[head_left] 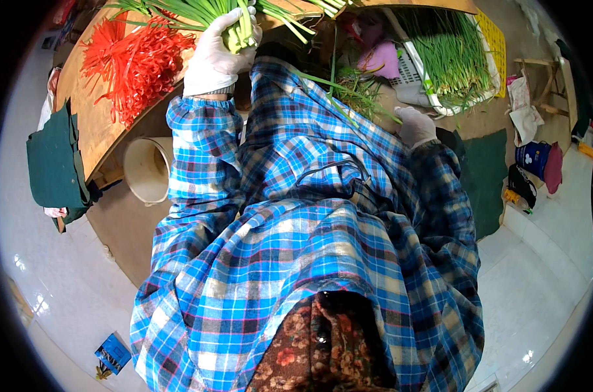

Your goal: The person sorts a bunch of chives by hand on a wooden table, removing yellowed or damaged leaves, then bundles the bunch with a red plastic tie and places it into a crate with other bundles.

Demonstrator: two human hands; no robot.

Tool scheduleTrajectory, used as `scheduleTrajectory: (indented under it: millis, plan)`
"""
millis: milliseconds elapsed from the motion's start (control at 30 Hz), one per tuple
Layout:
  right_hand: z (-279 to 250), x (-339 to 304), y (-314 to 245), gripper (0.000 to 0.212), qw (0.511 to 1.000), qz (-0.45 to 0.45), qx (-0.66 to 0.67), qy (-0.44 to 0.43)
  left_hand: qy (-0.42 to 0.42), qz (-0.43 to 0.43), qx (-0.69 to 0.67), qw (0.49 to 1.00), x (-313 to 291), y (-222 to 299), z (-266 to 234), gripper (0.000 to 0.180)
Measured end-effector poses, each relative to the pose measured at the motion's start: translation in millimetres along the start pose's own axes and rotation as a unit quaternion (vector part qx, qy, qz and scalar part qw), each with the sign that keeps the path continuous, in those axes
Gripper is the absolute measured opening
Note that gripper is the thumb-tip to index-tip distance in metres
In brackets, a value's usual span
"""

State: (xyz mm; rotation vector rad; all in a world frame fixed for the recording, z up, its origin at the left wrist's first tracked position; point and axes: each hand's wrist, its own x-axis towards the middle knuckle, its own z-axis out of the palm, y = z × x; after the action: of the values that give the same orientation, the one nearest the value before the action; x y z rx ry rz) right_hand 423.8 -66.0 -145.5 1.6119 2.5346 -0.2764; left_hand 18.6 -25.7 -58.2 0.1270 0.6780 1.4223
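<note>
My left hand (221,62), in a white glove, grips a bunch of green chives (208,14) by the pale stem ends, over the edge of the wooden table (74,78). Its leaves spread to the upper left. Lower and to the right, my gloved right hand (417,127) is beside my knee with its fingers curled. A green leaf blade (397,119) shows at its fingertips. Loose trimmed leaves (358,91) lie in a heap just left of that hand.
Red plastic ties (139,62) lie piled on the table, left of my left hand. A white basket (411,72) of chives (450,52) stands at the upper right, with a yellow crate (491,36) behind. Under the table is a whitish bucket (146,171). Green cloth (58,160) hangs at the left.
</note>
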Motion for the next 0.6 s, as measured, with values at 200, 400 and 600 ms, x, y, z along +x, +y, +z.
scheduleTrajectory:
  millis: [200,400,600]
  plan:
    - [-83,-69,-89,0.036,0.914,-0.237,0.304,0.126,-0.045,-0.04,-0.066,0.996,-9,6,1,0.032]
    - [-121,-162,-125,0.04,0.903,-0.198,0.379,-0.049,-0.056,-0.032,-0.052,0.997,-7,6,-3,0.034]
    - [-121,-179,-132,0.047,0.927,-0.157,0.34,-0.015,-0.004,-0.006,-0.023,1.0,-11,8,3,0.043]
